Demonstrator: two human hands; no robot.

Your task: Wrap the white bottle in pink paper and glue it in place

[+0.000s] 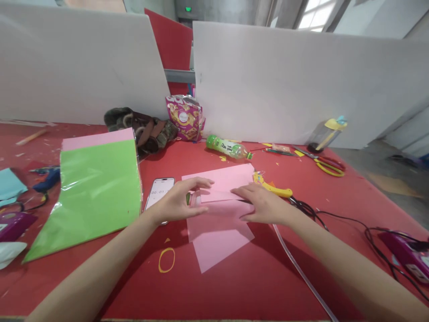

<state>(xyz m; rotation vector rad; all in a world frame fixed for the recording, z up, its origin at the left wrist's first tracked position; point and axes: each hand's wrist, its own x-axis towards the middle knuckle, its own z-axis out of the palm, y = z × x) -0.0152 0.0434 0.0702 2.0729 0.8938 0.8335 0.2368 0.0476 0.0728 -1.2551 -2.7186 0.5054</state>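
Note:
A sheet of pink paper (217, 176) lies in front of me, its middle wrapped round a lying bottle. Only the bottle's clear neck and green cap (188, 199) stick out at the left; the paper hides the rest. My left hand (182, 199) is curved round the neck end, thumb below and fingers above. At the other end, my right hand (263, 203) grips the wrapped part, fingers on top of the paper and thumb below. A pink flap (221, 255) reaches toward me on the red table. Just behind my right hand lies a yellow-handled tool (276, 190).
Left of the hands are a phone (161, 190) and green sheets (100, 188) in clear film. Behind lie a drink bottle (229, 147), snack bag (186, 117) and scissors (326, 165). A clear tube (298, 266) and black cable (348, 217) run at right.

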